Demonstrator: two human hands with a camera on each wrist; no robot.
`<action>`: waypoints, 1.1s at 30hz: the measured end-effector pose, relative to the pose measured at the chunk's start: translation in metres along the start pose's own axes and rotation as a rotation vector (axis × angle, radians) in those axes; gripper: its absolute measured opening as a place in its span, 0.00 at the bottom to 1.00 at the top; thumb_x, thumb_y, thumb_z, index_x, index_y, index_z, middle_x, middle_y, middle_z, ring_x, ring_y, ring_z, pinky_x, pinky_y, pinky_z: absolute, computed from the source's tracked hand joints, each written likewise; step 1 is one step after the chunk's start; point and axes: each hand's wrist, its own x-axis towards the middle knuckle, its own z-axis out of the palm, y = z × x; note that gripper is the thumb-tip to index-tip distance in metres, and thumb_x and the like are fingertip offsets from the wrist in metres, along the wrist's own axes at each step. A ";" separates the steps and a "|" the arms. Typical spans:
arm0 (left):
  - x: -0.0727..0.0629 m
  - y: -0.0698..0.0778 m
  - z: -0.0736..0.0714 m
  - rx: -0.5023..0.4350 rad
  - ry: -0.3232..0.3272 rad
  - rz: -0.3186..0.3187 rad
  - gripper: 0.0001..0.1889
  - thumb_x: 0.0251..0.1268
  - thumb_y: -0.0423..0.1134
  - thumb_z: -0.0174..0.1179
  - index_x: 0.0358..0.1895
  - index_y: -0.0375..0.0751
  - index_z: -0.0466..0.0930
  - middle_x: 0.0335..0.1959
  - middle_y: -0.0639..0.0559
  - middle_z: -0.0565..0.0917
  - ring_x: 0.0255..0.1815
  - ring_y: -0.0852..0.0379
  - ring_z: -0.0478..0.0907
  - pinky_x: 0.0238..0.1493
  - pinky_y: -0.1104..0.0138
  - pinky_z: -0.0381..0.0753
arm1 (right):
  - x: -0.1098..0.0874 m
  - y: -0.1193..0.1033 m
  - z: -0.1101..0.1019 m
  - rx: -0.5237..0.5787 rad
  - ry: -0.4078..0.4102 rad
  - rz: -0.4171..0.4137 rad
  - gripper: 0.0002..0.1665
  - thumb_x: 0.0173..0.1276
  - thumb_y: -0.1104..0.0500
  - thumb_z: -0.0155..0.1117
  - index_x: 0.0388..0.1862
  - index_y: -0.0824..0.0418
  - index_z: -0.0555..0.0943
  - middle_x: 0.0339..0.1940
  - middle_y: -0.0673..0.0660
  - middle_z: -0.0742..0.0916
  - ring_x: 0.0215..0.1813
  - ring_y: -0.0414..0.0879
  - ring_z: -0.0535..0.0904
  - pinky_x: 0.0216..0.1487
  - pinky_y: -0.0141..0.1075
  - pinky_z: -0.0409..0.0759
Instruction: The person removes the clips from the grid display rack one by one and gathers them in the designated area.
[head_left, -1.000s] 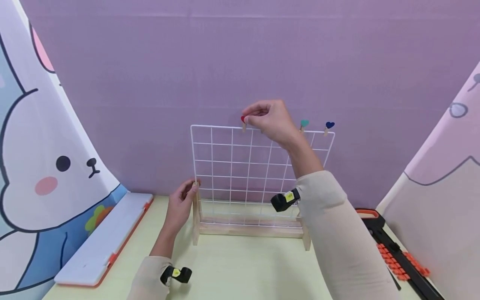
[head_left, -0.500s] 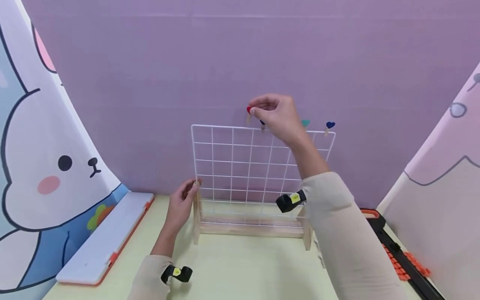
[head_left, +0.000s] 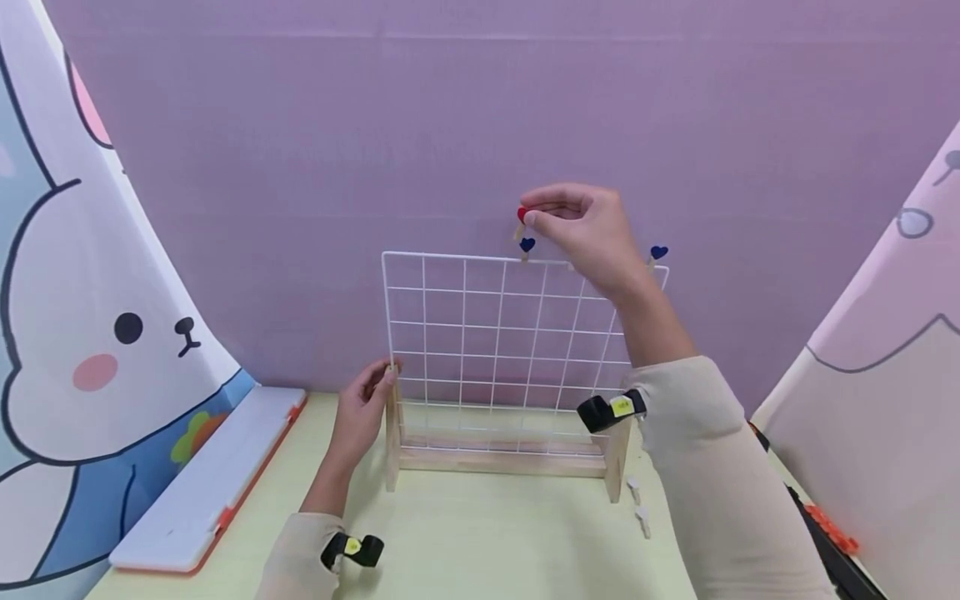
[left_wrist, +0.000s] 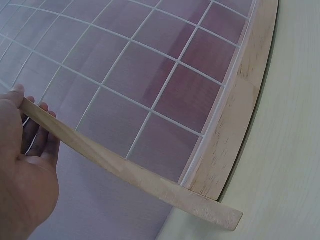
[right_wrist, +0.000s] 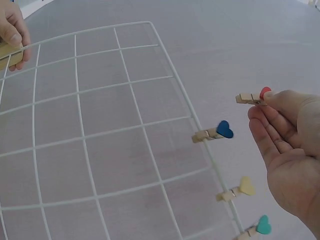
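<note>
My right hand pinches a small wooden clothespin with a red heart by its heart end, above the top wire of a white wire grid. Clipped to that wire are clothespins with a blue heart, a yellow heart and a teal heart. Another dark blue heart clothespin sits by the grid's right corner. My left hand grips the top of the wooden stand's left upright, thumb on one side and fingers on the other.
Two pale clothespins lie on the table right of the stand. A long white case with orange edges lies at the left. A black and orange tool is partly hidden behind the right sleeve. A purple backdrop hangs behind.
My right hand has lifted the red heart clothespin off the grid's top wire and moved it right, uncovering the blue heart clothespin. The left hand stays on the upright.
</note>
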 end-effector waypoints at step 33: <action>0.001 0.005 0.002 0.003 0.000 -0.030 0.20 0.81 0.45 0.56 0.66 0.36 0.78 0.64 0.37 0.83 0.53 0.74 0.78 0.52 0.82 0.76 | -0.063 0.015 -0.067 -0.186 0.049 0.041 0.14 0.70 0.58 0.72 0.52 0.62 0.88 0.40 0.44 0.93 0.45 0.37 0.89 0.51 0.23 0.83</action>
